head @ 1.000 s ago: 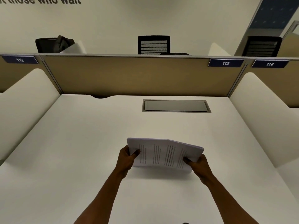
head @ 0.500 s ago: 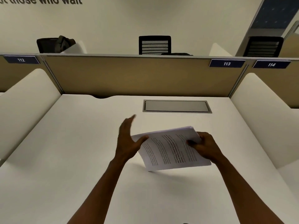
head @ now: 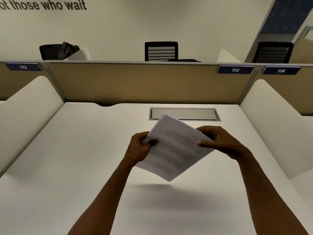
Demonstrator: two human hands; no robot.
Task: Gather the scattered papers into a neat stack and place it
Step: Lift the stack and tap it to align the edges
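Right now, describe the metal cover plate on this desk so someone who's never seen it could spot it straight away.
Start at the tan partition along the back of the white desk, below the blue tag reading 113. Just in front of it, right of centre, a grey rectangular cover plate sits flush in the desktop. It is the only metal inset there; the stack of papers overlaps its near edge.

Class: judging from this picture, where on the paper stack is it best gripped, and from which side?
Probably the two opposite side edges, one hand from each side, as the left hand and right hand do. The paper stack is thin, floppy and tilted in mid-air.
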